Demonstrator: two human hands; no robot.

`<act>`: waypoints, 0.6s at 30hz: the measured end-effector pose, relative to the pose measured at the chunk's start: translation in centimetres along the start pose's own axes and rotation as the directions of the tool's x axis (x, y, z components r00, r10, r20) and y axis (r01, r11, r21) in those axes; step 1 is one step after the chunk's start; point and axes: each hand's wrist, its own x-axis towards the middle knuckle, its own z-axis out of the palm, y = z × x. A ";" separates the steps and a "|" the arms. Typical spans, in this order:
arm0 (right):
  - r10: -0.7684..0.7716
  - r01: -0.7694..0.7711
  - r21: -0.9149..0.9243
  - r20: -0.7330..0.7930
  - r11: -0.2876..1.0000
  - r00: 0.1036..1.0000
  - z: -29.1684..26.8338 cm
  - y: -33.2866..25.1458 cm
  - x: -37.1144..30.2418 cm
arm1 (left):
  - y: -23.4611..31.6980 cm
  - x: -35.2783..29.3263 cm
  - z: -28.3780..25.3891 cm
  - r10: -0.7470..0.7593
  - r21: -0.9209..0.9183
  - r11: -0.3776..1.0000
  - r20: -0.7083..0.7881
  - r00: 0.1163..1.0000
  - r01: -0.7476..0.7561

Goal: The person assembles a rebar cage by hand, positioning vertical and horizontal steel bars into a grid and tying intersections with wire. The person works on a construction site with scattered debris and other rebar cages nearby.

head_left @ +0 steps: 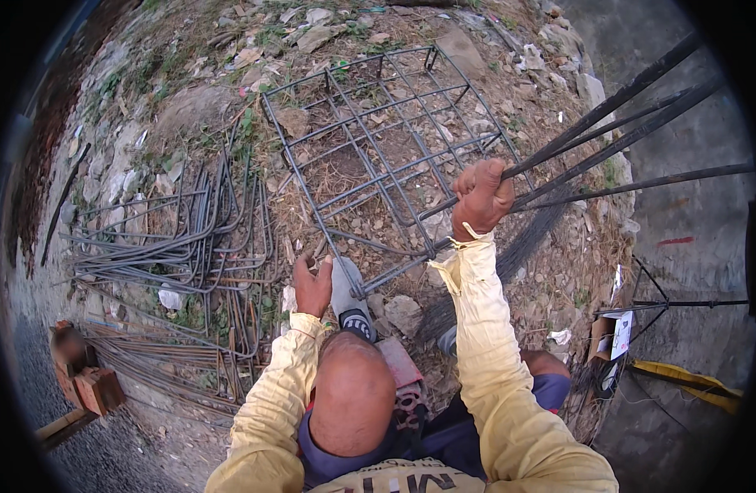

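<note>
My right hand [482,200] is closed around dark wire strands [608,131], which fan out from the fist toward the upper right. It is above the near right side of a steel rebar cage [386,164], a grid of tied bars lying on the rough ground. Beside my grey shoe [347,287], my left hand [312,283] has its thumb and forefinger apart, and nothing shows between them. The cage's near corner is just right of that shoe. Below my right hand, a bundle of thin dark wire [513,263] lies on the ground, partly hidden by my sleeve.
Bent rebar stirrups [197,238] are piled on the left, with long thin rods [164,353] below them. Red bricks [90,386] stand at lower left. On the right are a small carton [612,335], a yellow strip [690,382] and a grey concrete surface [682,238]. Stones and weeds cover the ground.
</note>
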 end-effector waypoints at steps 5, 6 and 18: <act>0.013 -0.014 0.021 0.054 1.000 0.998 -1.1 0.0 0.6 | 4.0 1.4 3.7 -0.441 -0.138 0.704 0.684 0.581 0.697; 0.015 -0.015 -0.008 0.055 1.000 0.998 -1.0 0.0 0.9 | 3.8 1.6 3.9 -0.454 -0.150 0.683 0.679 0.577 0.715; 0.207 -0.215 0.028 0.170 0.976 0.963 -5.9 -2.5 7.3 | 7.9 -3.5 7.8 -0.539 0.130 0.582 0.801 0.261 0.803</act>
